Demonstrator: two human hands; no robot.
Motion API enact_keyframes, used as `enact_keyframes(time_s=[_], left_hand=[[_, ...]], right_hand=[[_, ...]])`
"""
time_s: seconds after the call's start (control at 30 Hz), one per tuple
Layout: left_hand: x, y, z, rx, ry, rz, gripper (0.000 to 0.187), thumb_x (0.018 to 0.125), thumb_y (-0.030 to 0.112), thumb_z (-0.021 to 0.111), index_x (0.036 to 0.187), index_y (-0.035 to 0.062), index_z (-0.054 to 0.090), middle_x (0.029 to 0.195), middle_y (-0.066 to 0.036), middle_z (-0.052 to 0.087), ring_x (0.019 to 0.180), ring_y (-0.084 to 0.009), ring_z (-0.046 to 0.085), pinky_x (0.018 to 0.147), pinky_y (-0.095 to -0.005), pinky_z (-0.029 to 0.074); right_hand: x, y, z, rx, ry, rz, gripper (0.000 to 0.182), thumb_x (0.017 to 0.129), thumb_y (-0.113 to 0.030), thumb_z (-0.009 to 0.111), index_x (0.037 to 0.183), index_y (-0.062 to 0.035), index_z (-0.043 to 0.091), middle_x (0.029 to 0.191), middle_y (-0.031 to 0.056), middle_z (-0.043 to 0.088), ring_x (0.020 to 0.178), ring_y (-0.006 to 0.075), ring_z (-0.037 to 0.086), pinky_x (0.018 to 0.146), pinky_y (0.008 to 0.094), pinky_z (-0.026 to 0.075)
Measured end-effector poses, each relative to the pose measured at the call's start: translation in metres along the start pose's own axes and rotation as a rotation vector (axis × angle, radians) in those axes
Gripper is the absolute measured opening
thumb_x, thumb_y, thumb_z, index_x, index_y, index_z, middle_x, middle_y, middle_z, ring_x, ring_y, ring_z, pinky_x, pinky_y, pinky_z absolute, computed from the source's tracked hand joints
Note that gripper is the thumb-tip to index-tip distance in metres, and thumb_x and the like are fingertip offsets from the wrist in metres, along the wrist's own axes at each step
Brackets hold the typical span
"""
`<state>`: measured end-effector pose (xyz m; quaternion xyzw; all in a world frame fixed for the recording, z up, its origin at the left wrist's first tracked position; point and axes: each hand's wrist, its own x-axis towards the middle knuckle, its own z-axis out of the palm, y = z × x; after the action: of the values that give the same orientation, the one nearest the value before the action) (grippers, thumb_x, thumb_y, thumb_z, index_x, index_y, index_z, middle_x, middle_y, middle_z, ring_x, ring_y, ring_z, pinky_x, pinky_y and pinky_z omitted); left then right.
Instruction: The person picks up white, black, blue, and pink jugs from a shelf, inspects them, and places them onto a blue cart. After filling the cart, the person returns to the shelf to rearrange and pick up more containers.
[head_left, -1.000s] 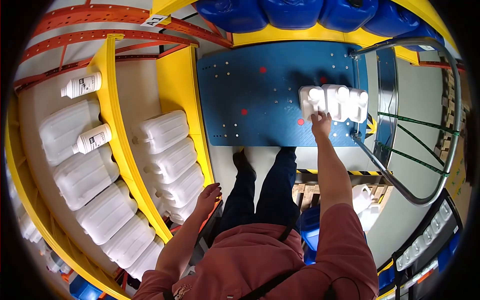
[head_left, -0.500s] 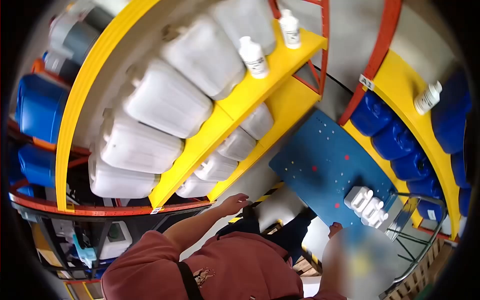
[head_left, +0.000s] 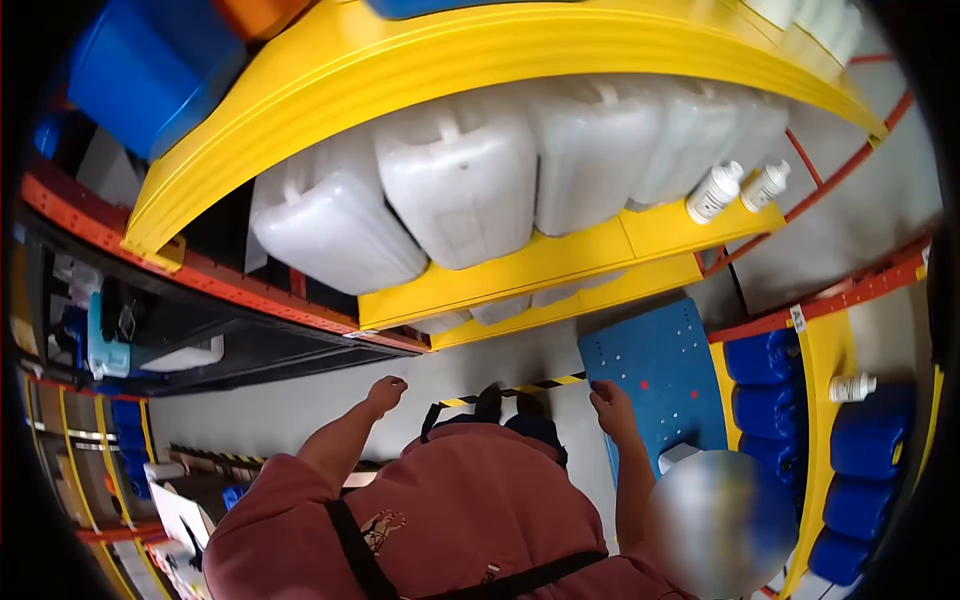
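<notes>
Loading looks begun: a white container point(head_left: 677, 455) sits on the cart point(head_left: 655, 360); what remains is unclear. Left hand point(head_left: 386, 393) and right hand point(head_left: 612, 408) appear empty, fingers loosely curled.

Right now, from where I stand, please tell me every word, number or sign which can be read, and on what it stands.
"A1", as best it reads: small white tag on the orange-red rack beam.
Too small or blurred to read: the print on the left bottle, the middle bottle and the right bottle; the small label at the shelf corner.
No other text is clear enough to quote.
</notes>
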<state>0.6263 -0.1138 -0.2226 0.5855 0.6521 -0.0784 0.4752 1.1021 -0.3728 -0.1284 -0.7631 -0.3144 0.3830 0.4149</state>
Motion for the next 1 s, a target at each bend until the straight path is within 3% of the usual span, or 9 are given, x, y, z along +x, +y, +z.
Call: enact_keyframes(time_s=[0.1, 0.17, 0.3, 0.57, 0.7, 0.87, 0.93, 0.97, 1.0], left_hand=[[-0.03, -0.04, 0.004, -0.198, 0.148, -0.13, 0.04, 0.088, 0.033, 0.062, 0.118, 0.0081, 0.068, 0.099, -0.009, 0.068, 0.082, -0.0175, 0.063, 0.068, -0.0333, 0.052], [-0.068, -0.042, 0.009, -0.258, 0.206, -0.188, 0.045, 0.086, 0.039, 0.062, 0.12, 0.011, 0.068, 0.12, -0.015, 0.067, 0.11, -0.0314, 0.063, 0.095, -0.0407, 0.05], [-0.116, -0.071, 0.038, -0.455, 0.309, -0.409, 0.046, 0.084, 0.042, 0.064, 0.121, 0.0141, 0.068, 0.113, -0.015, 0.07, 0.104, -0.0298, 0.066, 0.091, -0.04, 0.052], [-0.19, -0.168, 0.097, -0.737, 0.499, -0.622, 0.048, 0.09, 0.04, 0.061, 0.126, 0.0089, 0.065, 0.119, -0.018, 0.068, 0.111, -0.0334, 0.064, 0.096, -0.0403, 0.05], [-0.215, -0.223, 0.094, -1.065, 0.506, -0.716, 0.047, 0.09, 0.035, 0.062, 0.127, 0.005, 0.064, 0.117, -0.02, 0.068, 0.109, -0.0318, 0.065, 0.09, -0.0429, 0.052], [-0.205, -0.346, 0.129, -1.099, 0.581, -0.806, 0.041, 0.091, 0.033, 0.06, 0.118, 0.0033, 0.069, 0.098, -0.016, 0.071, 0.081, -0.0257, 0.068, 0.074, -0.0403, 0.054], [-0.223, -0.351, 0.081, -1.19, 0.574, -0.812, 0.037, 0.093, 0.029, 0.059, 0.114, 0.0005, 0.069, 0.077, -0.01, 0.065, 0.062, -0.0188, 0.06, 0.058, -0.0356, 0.05], [-0.224, -0.364, 0.071, -1.225, 0.574, -0.806, 0.036, 0.093, 0.027, 0.059, 0.114, -0.0006, 0.069, 0.071, -0.007, 0.062, 0.056, -0.0162, 0.057, 0.054, -0.0335, 0.048], [-0.227, -0.374, 0.053, -1.263, 0.559, -0.795, 0.031, 0.093, 0.025, 0.057, 0.112, 0.0029, 0.065, 0.082, -0.005, 0.063, 0.062, -0.0155, 0.058, 0.048, -0.0296, 0.047]], right_hand=[[0.046, -0.044, 0.018, 0.008, -0.18, -0.11, 0.029, 0.091, -0.015, 0.065, 0.115, 0.002, 0.065, 0.107, 0.0155, 0.071, 0.1, 0.0236, 0.068, 0.089, 0.0335, 0.051], [0.072, -0.071, 0.037, -0.039, -0.317, -0.151, 0.028, 0.091, -0.014, 0.065, 0.114, 0.0018, 0.065, 0.106, 0.0141, 0.071, 0.098, 0.0211, 0.068, 0.088, 0.0321, 0.051], [0.127, -0.092, 0.096, -0.064, -0.592, -0.219, 0.022, 0.091, -0.008, 0.064, 0.111, -0.0001, 0.067, 0.094, 0.006, 0.068, 0.084, 0.012, 0.062, 0.075, 0.0263, 0.05], [0.095, -0.216, 0.259, -0.081, -1.088, -0.22, 0.025, 0.095, -0.006, 0.062, 0.118, 0.0028, 0.061, 0.109, 0.0074, 0.067, 0.098, 0.0122, 0.063, 0.086, 0.0264, 0.051], [0.049, -0.282, 0.359, -0.12, -1.412, -0.385, 0.029, 0.095, -0.004, 0.062, 0.122, 0.0037, 0.058, 0.117, 0.0098, 0.065, 0.107, 0.0152, 0.063, 0.093, 0.0289, 0.051], [-0.034, -0.391, 0.47, -0.007, -1.503, -0.567, 0.027, 0.097, 0.001, 0.055, 0.124, 0.0019, 0.056, 0.123, 0.0113, 0.064, 0.113, 0.0157, 0.062, 0.1, 0.0289, 0.048], [-0.062, -0.435, 0.496, -0.028, -1.462, -0.607, 0.027, 0.096, 0.0, 0.056, 0.123, 0.0025, 0.057, 0.123, 0.0127, 0.064, 0.113, 0.0176, 0.062, 0.099, 0.0299, 0.048], [-0.07, -0.451, 0.506, -0.029, -1.43, -0.776, 0.028, 0.095, 0.0, 0.057, 0.123, 0.0025, 0.057, 0.123, 0.0136, 0.064, 0.113, 0.0188, 0.063, 0.099, 0.0305, 0.049], [-0.075, -0.462, 0.515, -0.031, -1.392, -0.942, 0.029, 0.094, 0.0, 0.057, 0.123, 0.0026, 0.057, 0.122, 0.0145, 0.065, 0.113, 0.0199, 0.063, 0.099, 0.031, 0.049]])
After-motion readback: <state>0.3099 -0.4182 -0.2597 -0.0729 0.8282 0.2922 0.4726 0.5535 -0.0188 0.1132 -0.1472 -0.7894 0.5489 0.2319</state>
